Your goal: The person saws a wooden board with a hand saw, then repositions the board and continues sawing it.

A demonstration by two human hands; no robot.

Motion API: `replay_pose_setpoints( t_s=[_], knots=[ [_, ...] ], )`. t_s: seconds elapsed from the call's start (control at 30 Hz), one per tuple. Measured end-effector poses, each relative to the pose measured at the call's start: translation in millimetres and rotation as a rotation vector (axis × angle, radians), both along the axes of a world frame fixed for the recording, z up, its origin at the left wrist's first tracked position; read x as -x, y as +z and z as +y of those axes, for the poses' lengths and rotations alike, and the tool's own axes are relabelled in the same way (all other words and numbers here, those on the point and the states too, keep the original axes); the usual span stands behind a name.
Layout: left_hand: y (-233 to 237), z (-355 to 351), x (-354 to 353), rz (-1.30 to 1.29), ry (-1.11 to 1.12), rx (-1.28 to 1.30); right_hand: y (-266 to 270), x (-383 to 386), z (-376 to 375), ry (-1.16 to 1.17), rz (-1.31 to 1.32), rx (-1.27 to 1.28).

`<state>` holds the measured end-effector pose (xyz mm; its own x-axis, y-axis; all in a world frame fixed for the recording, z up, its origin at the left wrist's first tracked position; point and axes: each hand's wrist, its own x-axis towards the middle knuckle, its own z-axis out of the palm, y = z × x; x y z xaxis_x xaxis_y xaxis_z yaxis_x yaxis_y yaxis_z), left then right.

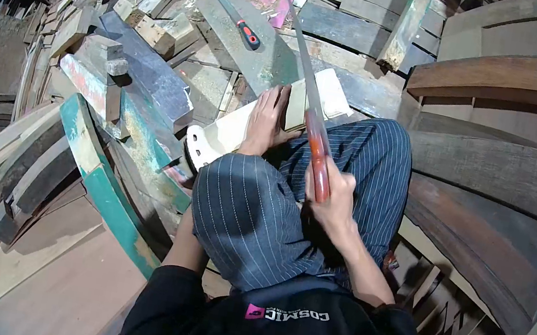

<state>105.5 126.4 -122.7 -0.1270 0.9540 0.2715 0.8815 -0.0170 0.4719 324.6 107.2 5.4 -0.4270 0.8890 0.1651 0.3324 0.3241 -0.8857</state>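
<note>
My right hand (334, 196) is wrapped round the red-brown handle of a long-bladed tool (310, 93). Its narrow grey blade tapers upward and away, crossing over a pale wooden board (237, 122) in this view. On that board lies my left hand (267, 121), fingers over its top and thumb along the near side, close to the left of the blade. The board slants in front of my knees, its right part behind the blade. Beyond it, a file (234, 18) with a red and black handle rests on a grey-green plank (259, 52).
Wood offcuts (163, 33) and a dark beam (146, 69) crowd the left. A teal-painted curved plank (109, 208) lies nearer me. Large curved planks (503, 168) stand along the right. A pink sheet (278, 2) lies at the back, and a white piece with dark holes (202, 149) sits by my knee.
</note>
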Motion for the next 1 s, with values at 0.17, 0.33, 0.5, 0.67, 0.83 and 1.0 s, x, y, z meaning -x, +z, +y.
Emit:
replay_pose_setpoints(
  t_s=[0.17, 0.33, 0.5, 0.67, 0.83, 1.0],
  knots=[
    [-5, -3, 0, 0.017, 0.013, -0.036, 27, 2, -1, -0.068, -0.045, 0.102],
    [3, -2, -2, -0.006, 0.012, 0.007, 88, -59, -60, 0.043, -0.162, 0.129],
    [-5, -2, 0, 0.019, -0.003, -0.023, 77, -48, -47, 0.099, -0.106, 0.052],
    [-9, -2, 1, 0.023, -0.018, -0.077, 13, 36, 39, 0.001, -0.031, 0.094],
    [-4, 1, 3, 0.036, -0.021, -0.045, 63, 2, 8, 0.05, -0.101, 0.303],
    [-5, -1, 0, 0.024, -0.014, -0.027, 104, -60, -45, 0.163, -0.21, 0.217]
  ],
)
